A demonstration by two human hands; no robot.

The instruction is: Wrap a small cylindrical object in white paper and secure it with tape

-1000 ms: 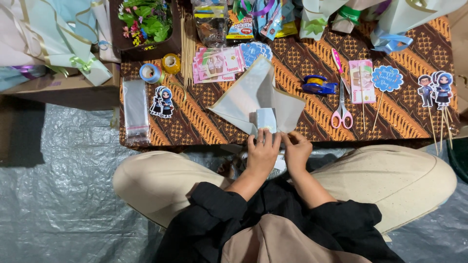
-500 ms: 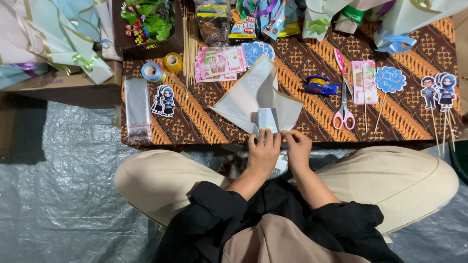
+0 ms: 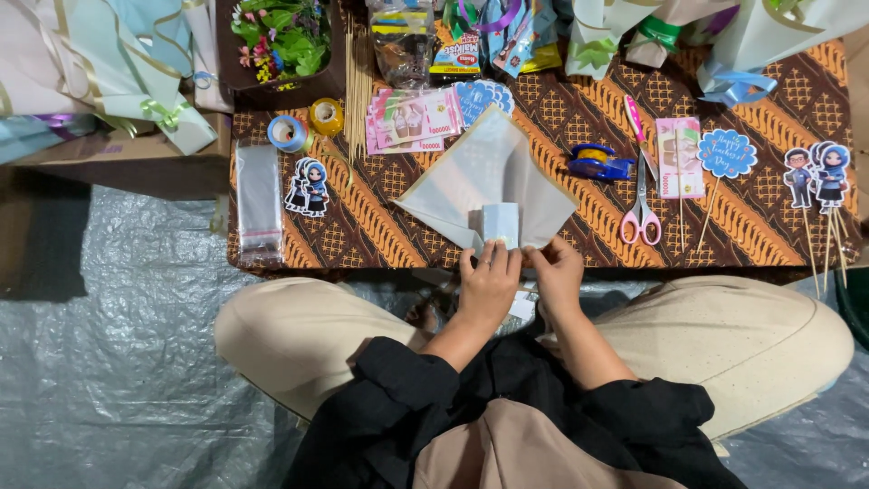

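I sit cross-legged at a low table covered with a brown patterned cloth (image 3: 769, 217). A sheet of translucent white wrapping paper (image 3: 471, 172) lies on it, folded into a cone-like shape. My left hand (image 3: 489, 282) and my right hand (image 3: 554, 272) meet at the table's front edge and pinch the paper's lower tip, where a small pale folded slip (image 3: 500, 224) sits. The fingers of both hands are closed on the paper.
Pink-handled scissors (image 3: 641, 210), a blue tape dispenser (image 3: 597, 163), banknote-like slips (image 3: 412, 119), tape rolls (image 3: 290, 132), cartoon figure toppers on sticks (image 3: 819, 177), a clear plastic sleeve (image 3: 259, 204) and wooden skewers (image 3: 358, 86) lie on the cloth. Wrapped bouquets line the far edge. Grey plastic sheeting (image 3: 118, 344) covers the floor.
Both hands stay at the paper's lower tip with only small finger shifts. The view has drifted slightly.
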